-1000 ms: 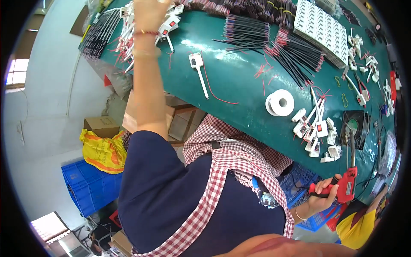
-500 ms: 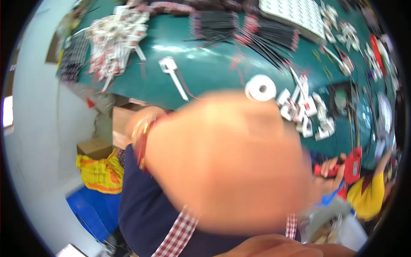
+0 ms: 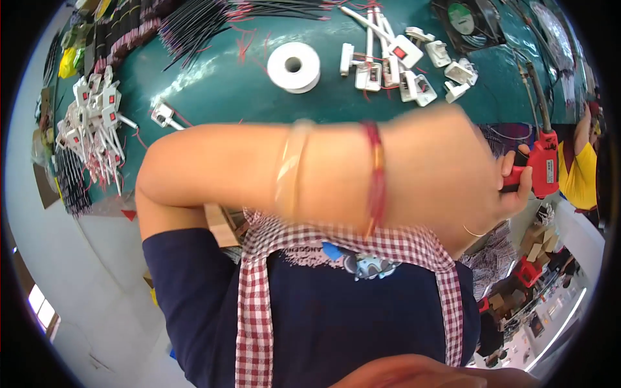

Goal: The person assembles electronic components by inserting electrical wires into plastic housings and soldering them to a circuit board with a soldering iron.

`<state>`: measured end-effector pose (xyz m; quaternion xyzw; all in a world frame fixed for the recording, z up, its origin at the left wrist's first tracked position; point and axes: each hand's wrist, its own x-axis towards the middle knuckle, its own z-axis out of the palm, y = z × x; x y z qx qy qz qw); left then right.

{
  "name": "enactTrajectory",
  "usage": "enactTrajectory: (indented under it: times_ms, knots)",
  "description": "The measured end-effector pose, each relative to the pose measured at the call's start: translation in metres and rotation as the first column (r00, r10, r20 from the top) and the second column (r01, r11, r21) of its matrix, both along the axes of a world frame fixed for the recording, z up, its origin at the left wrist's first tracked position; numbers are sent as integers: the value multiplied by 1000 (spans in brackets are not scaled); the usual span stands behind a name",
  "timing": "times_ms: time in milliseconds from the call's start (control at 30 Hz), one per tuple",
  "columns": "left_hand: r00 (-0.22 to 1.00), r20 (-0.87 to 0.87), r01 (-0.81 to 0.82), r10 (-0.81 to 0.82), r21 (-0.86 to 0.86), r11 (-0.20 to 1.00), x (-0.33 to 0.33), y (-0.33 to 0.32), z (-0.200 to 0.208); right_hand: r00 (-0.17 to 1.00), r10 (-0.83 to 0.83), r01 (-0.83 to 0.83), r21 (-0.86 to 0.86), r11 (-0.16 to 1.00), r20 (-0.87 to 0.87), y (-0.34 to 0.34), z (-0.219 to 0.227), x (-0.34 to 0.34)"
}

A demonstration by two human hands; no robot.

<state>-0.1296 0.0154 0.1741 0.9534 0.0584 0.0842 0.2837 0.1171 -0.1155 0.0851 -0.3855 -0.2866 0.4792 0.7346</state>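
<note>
My left forearm crosses the middle, a clear band and a red cord at its wrist. My left hand [image 3: 440, 168] is raised close to the camera, smeared by motion, with its fingers hidden. Behind it, at the right, my right hand [image 3: 517, 184] is closed around the handle of a red pistol-shaped soldering gun [image 3: 545, 165]. The gun's long dark barrel points away over the table. Beyond my left hand lie several white plastic housings with wires [image 3: 391, 61]. A white spool [image 3: 294, 67] stands to their left.
The green table [image 3: 220, 90] carries a pile of white switch pieces [image 3: 94, 123] at the left and bundles of black wires [image 3: 197, 29] at the far side. One white piece [image 3: 165, 115] lies apart. A black fan-like unit [image 3: 466, 22] sits at the far right, near a person's yellow sleeve [image 3: 579, 174].
The view has swung, so the table things sit farther left. My left hand has shifted right across the view, showing the whole forearm. My right hand still grips the soldering gun.
</note>
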Motion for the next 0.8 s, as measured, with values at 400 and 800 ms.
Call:
enactTrajectory:
  times_ms: [400, 800]
  knots:
    - [833, -48, -519, 551, 275, 809, 29, 152, -136, 1000, -24, 24, 71, 997, -8, -13, -9, 1]
    - [879, 198, -422, 434, -99, 901, -153, 63, -121, 999, -37, 36, 57, 998, 9, 8, -13, 6]
